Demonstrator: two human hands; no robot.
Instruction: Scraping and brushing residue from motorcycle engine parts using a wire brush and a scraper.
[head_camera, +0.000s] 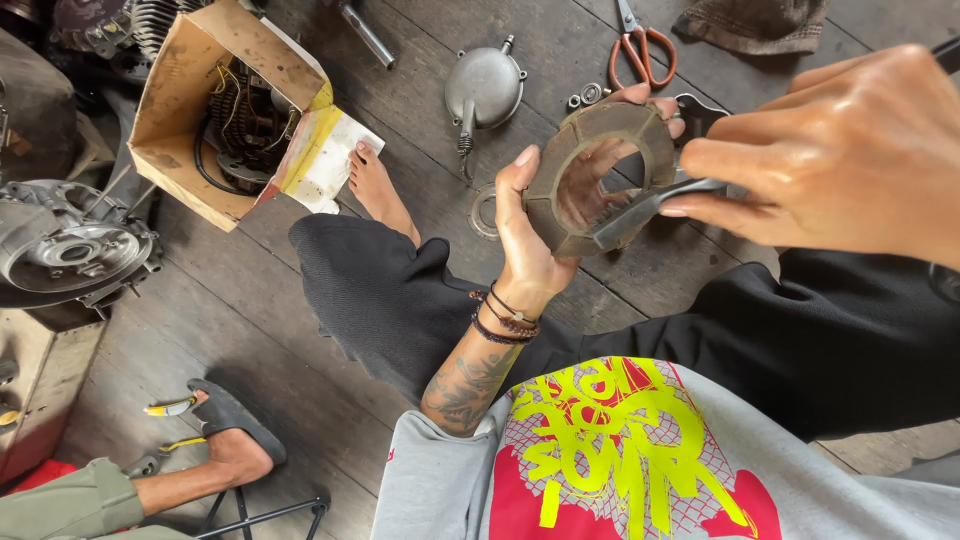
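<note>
Left hand (530, 235) fingers wrapped around the rim of a brown friction ring (600, 175), thumb on the near edge, fingertips (665, 108) showing over the far edge; ring held upright in the air above the lap, hole facing the camera. Right hand (840, 150) fingers pinched together on a dark metal tool (650, 205), its flat tip lying against the ring's lower right rim. Wrist of the left hand carries dark bead bracelets (505, 320); forearm is tattooed.

Below the ring: black shorts, grey shirt with yellow and red print, a bare foot (375, 185) on the plank floor (250, 320). On the floor near its far edge: orange-handled scissors (640, 50), a round grey metal cover (485, 88), small washers (585, 97) just beside the ring's top. Flat metal ring (483, 212) lies on the floor left of the left hand. Far left corner: open cardboard box (185, 110) with a wired coil part inside. Left edge: engine casing (70, 250). Near left corner: another person's sandalled foot (235, 430), yellow-handled pliers (170, 407) just beside it.
</note>
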